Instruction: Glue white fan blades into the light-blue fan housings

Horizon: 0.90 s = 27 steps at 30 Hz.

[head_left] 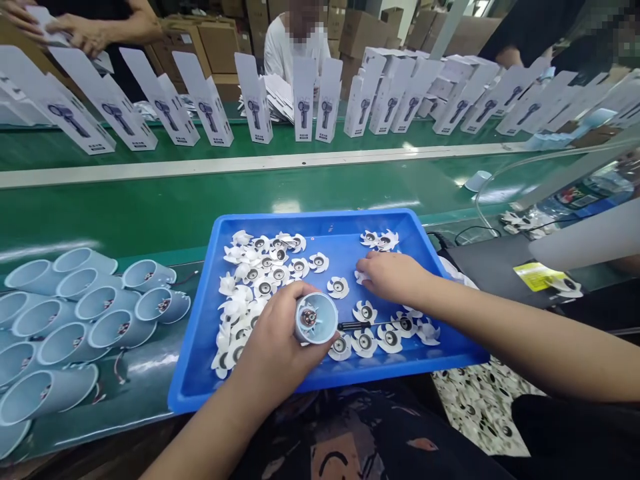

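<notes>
Two hands work over a blue tray (200,347) at lower centre of the frame. The left hand (273,347) is curled firmly around a pale blue housing (316,318), a short open tube held with its mouth turned up toward the camera so the small motor inside shows; that grip seems chosen to keep the opening clear. The right hand (393,277) lies palm down on the tray at centre right, fingers bent onto a white impeller (361,275) at its fingertips, apparently pinching it, though the fingers hide how closed the grip is. Loose white impellers (260,273) are heaped in the tray's left half and scattered along its near edge, all within easy reach. A thin black tool (357,325) lies among them. At lower left, more housings (75,313) lie on their sides in a cluster on the green tabletop (150,213). Across the upper frame, white cartons (260,100) stand in a row, with other people behind them.
</notes>
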Available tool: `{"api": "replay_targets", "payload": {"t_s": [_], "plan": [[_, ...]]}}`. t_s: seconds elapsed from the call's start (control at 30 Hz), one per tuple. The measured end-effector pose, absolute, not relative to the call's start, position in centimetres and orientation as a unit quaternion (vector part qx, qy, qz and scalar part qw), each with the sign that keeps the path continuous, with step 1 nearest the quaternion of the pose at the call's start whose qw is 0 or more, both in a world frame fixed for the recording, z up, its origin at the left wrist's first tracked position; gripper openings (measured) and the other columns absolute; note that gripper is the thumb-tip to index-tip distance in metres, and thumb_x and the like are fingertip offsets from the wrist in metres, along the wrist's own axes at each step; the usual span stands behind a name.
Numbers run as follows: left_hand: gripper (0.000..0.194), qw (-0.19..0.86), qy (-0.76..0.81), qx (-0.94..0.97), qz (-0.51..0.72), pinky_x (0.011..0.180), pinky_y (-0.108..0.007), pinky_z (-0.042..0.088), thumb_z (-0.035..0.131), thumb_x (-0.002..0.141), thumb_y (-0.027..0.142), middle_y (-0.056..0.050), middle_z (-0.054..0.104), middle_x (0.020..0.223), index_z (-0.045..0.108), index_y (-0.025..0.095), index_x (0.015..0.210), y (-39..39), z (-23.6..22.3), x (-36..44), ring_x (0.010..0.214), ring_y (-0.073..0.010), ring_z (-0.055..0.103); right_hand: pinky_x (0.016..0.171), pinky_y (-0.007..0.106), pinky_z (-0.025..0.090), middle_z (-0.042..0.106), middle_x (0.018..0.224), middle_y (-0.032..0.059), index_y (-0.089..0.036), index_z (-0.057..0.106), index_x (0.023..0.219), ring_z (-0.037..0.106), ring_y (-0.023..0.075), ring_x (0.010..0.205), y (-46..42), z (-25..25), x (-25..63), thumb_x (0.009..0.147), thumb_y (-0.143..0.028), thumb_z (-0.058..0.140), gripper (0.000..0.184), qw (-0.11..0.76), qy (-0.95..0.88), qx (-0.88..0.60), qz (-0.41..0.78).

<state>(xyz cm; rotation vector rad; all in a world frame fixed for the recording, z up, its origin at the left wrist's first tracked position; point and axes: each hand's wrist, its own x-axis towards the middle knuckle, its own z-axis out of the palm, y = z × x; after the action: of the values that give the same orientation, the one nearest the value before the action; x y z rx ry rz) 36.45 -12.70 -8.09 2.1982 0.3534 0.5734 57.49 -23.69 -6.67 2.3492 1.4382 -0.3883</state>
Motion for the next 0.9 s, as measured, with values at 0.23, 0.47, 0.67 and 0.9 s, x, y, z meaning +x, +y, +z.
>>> {"api": "replay_targets", "payload": {"t_s": [0.23,0.47,0.67,0.9], "plan": [[0.049,0.370,0.066,0.873,0.310,0.101,-0.042,0.050,0.069,0.078,0.018,-0.008,0.065,0.121,0.051,0.023,0.123,-12.8,-7.7,36.0,0.114,-0.0238,0.062,0.085,0.037,0.055,0.062,0.108,0.0081,-0.012,0.061,0.113,0.062,0.0184,0.095,-22.8,-7.0,58.4,0.099,-0.031,0.058,0.024,0.180,0.472,0.853,-0.134],[0.054,0.409,0.022,0.823,0.394,0.099,-0.038,0.050,0.075,0.076,0.017,-0.006,0.062,0.113,0.046,0.025,0.121,-13.0,-8.1,35.9,0.109,-0.0208,0.062,0.083,0.035,0.055,0.063,0.101,0.0068,-0.012,0.063,0.105,0.062,0.0171,0.091,-22.5,-7.8,59.6,0.097,-0.034,0.061,0.024,0.160,0.435,0.876,-0.136],[0.057,0.388,0.045,0.822,0.415,0.097,-0.041,0.051,0.080,0.075,0.026,-0.008,0.063,0.111,0.047,0.024,0.122,-12.9,-8.3,35.8,0.105,-0.0231,0.064,0.083,0.033,0.050,0.063,0.109,0.0075,-0.017,0.062,0.113,0.062,0.0199,0.094,-24.1,-2.2,55.8,0.093,-0.024,0.057,0.022,0.041,0.492,0.868,-0.052],[0.033,0.273,0.072,0.882,0.378,0.086,-0.041,0.053,0.067,0.076,0.026,-0.008,0.070,0.103,0.055,0.021,0.107,-13.5,-7.2,35.9,0.097,-0.0256,0.067,0.062,0.035,0.046,0.062,0.085,0.0054,-0.015,0.066,0.098,0.059,0.0216,0.071,-27.6,0.6,48.0,0.087,-0.013,0.053,0.017,-0.183,0.734,0.647,0.095]]}}
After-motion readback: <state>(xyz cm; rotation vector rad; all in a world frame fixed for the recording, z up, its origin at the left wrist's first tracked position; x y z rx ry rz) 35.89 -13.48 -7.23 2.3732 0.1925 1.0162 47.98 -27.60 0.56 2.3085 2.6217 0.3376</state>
